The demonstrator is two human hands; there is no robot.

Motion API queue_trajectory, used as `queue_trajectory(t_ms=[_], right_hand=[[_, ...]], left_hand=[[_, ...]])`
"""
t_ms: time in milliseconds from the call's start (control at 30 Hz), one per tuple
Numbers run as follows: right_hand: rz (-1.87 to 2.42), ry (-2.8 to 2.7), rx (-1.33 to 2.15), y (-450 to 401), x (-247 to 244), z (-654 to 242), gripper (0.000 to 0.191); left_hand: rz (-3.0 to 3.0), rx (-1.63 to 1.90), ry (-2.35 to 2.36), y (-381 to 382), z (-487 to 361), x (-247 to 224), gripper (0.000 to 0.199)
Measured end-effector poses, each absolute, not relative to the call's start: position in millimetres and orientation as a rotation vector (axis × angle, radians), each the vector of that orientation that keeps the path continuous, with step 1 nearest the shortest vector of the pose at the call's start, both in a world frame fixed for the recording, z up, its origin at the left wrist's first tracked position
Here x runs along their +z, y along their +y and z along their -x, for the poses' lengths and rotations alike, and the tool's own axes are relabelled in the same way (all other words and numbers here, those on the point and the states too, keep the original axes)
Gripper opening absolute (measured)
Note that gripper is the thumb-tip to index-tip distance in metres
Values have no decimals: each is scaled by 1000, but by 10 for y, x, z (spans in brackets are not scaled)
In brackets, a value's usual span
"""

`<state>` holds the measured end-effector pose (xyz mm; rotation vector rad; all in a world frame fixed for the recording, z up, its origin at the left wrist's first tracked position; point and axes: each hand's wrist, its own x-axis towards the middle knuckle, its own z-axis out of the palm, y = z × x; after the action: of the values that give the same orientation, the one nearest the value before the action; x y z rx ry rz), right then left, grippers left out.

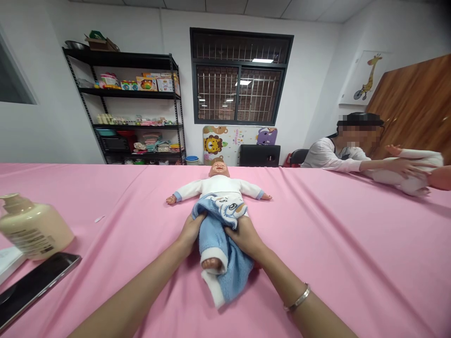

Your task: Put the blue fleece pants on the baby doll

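Observation:
A baby doll (221, 184) in a white top with blue cuffs lies on its back, head away from me and arms spread. Blue fleece trousers (213, 234) with white cuffs and an animal face on the front are around its legs. One doll foot pokes out of a cuff; the other trouser leg hangs loose and flat, its foot not visible. My left hand (193, 230) is closed on the trousers' waist at the left side. Across from it, my right hand (245, 236) grips the fabric at the right, fingers partly under the cloth.
A pink-covered table (327, 244) spreads beneath. At the left stand a pump bottle (37, 227) and a phone (38, 286). A co-worker (338, 150) at the far right handles another doll (405, 173). Black shelves (123, 91) hold boxes and cloths behind.

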<state>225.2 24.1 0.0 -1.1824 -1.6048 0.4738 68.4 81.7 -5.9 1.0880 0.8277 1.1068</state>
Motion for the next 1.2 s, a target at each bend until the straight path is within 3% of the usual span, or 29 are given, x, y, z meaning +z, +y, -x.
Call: queue_trajectory(t_ms=[233, 433, 567, 700, 933, 1100, 1200], right_hand=[[1572, -1671, 155, 353, 17, -2198, 37], [1813, -1697, -125, 313, 92, -2214, 22], [1795, -1599, -24, 310, 67, -2390, 23], [1633, -1519, 171, 336, 14, -2487, 21], [1504, -1499, 290, 309, 34, -2433, 21], [1595, -1660, 268, 278, 37, -2397, 24], [1624, -1816, 225, 264, 16, -2392, 27]], left_hand=[[-1154, 1129, 839, 919, -749, -153, 37], [-1709, 1229, 1014, 1131, -576, -146, 42], [-2012, 1170, 1473, 1132, -308, 85, 52], [-2075, 1194, 1761, 932, -243, 401, 38], [-2187, 639, 1528, 672, -502, 339, 51], [-1917, 742, 1308, 749, -515, 156, 43], [-1642, 683, 1175, 724, -508, 198, 56]])
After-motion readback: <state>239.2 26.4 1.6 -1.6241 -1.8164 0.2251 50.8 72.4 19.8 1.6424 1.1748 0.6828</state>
